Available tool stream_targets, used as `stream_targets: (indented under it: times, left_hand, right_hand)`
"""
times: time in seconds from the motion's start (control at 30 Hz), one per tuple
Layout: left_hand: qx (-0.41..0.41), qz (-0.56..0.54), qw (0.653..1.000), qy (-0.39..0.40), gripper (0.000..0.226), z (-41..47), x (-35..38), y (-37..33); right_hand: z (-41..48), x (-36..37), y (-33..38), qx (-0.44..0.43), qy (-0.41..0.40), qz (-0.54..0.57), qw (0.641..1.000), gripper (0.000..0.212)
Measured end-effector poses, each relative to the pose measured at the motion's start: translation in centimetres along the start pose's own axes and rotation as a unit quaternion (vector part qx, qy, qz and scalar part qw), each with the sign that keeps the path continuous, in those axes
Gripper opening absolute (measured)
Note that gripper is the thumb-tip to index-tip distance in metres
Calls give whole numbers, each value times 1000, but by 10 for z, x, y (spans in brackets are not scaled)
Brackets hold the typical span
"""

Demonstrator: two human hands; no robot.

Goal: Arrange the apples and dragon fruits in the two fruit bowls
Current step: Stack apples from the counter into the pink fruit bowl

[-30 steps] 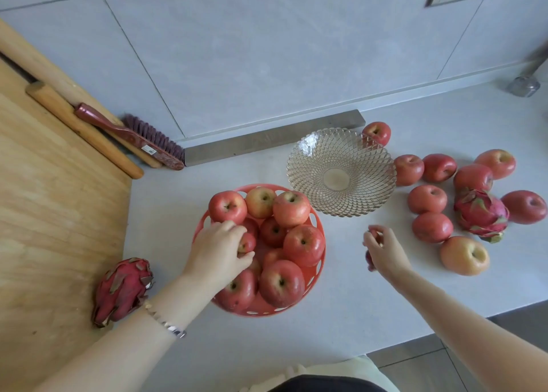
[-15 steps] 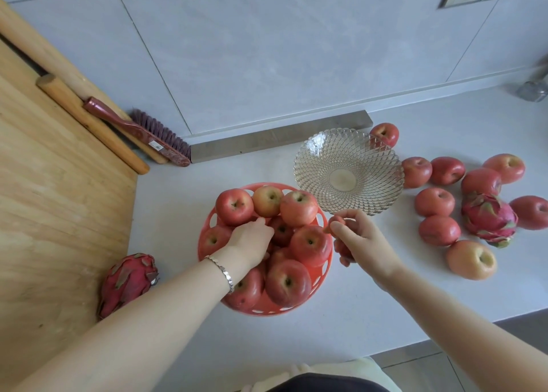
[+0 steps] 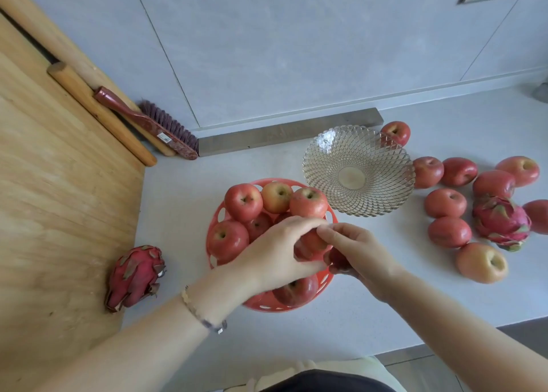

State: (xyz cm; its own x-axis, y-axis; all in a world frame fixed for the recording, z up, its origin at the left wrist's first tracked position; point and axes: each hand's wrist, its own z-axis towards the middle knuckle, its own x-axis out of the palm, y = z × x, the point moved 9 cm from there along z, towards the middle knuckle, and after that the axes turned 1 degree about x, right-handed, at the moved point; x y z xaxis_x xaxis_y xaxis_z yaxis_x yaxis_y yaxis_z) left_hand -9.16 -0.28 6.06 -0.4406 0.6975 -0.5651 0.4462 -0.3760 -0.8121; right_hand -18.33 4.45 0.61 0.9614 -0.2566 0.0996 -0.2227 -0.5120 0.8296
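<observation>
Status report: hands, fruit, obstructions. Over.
Left hand grips bowl apple; right hand holds dark apple. Red bowl nearly full, glass bowl empty. Nothing in the way.

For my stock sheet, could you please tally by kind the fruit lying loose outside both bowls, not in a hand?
Apples: 9
Dragon fruits: 2
Total: 11

Rightmost apple [image 3: 540, 216] partly off-frame

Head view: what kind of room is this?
Probably a home kitchen: a pale grey countertop against a grey tiled wall, and a large wooden chopping board with a long wooden rolling pin.
</observation>
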Motion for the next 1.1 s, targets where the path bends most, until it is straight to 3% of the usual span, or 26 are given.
stream_targets:
  times: [0.1,0.2,0.27,0.37,0.47,0.57,0.73,1.0,1.1]
  left_hand:
    - [7,31,996,-84,33,-12,-11,8]
    - [-59,24,986,-153,33,-27,-24,33]
    - [-93,3,976,-197,32,-39,-34,48]
    - [-155,-41,963,-215,30,-56,-39,68]
    - [-185,-54,958,-213,31,-68,-38,79]
    - [-190,-66,956,-214,35,-73,-36,83]
    - [-192,-78,951,-229,38,-80,-37,90]
    - [-207,-92,943,-242,31,-93,-40,104]
    - [-211,-95,938,-259,32,-98,-46,110]
  right_hand:
    - [-4,11,3,-24,15,-57,998,15]
    - [-5,3,-3,-27,-1,-73,997,5]
    - [-5,-2,-15,-25,5,-114,993,16]
    - [-10,-3,-21,-122,-19,-301,946,39]
    - [-21,2,-18,-281,-66,-351,891,38]
    - [-28,-2,-24,-365,-121,-368,847,36]
    - [-30,-11,-34,-387,-140,-348,843,43]
    - [-40,-11,-32,-409,-168,-391,807,27]
    - [-39,-9,-35,-406,-171,-398,805,36]
